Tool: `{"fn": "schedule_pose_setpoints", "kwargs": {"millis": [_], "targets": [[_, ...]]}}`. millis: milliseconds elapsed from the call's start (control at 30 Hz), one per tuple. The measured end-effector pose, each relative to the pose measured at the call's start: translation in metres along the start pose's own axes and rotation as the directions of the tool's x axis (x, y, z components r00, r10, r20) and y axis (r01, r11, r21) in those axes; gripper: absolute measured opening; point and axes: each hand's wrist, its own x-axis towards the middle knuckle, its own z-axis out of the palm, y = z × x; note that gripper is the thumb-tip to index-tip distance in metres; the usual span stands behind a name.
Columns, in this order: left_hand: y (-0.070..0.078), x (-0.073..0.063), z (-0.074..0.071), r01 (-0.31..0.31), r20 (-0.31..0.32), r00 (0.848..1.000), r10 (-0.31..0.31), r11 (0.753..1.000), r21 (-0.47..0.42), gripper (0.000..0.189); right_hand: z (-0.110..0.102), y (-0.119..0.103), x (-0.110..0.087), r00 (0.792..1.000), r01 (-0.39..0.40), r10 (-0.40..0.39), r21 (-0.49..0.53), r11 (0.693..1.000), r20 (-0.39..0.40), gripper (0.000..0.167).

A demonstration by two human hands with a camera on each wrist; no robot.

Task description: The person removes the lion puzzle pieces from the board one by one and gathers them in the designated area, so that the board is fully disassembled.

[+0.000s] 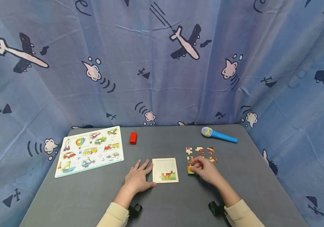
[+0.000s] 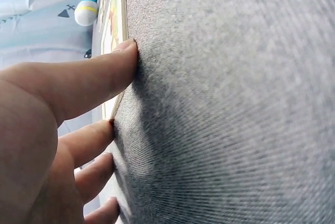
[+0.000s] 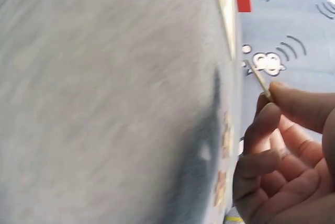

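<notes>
A square wooden puzzle tray lies on the grey table, with joined jigsaw pieces along its lower right. My left hand rests beside it with the fingers spread; thumb and index fingertip touch the tray's left side. To the right of the tray, my right hand pinches a yellow and green jigsaw piece between thumb and index finger. In the right wrist view that thin piece is seen edge-on, raised off the table. Loose jigsaw pieces lie in rows beyond this hand, which partly covers some.
At the back right lies a blue toy microphone. A red block stands behind the tray, and a picture board of vehicles covers the left of the table. A blue curtain hangs around the table's back and sides.
</notes>
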Motion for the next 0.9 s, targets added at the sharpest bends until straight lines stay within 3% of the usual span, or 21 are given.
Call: {"fn": "schedule_pose_setpoints", "kwargs": {"millis": [233,633,733,900], "targets": [[-0.001,0.001,0.0,0.0,0.005,1.0,0.0,1.0,0.006,0.084,0.001,0.012,0.003,0.999,-0.044,0.043,-0.073,0.996,-0.018,0.013],[-0.003,0.002,0.003,-0.001,0.001,1.0,0.001,1.0,0.012,0.084,0.005,0.009,0.004,0.997,-0.03,0.012,-0.228,0.973,-0.082,0.014],[-0.003,0.002,0.003,-0.001,-0.002,1.0,0.001,1.0,0.012,0.084,0.006,0.005,0.005,0.995,-0.009,-0.013,-0.217,0.976,-0.099,0.015],[-0.002,0.0,0.002,-0.002,-0.005,1.0,0.002,1.0,0.01,0.084,0.011,-0.006,0.006,0.998,0.037,-0.043,-0.118,0.992,-0.052,0.011]]}}
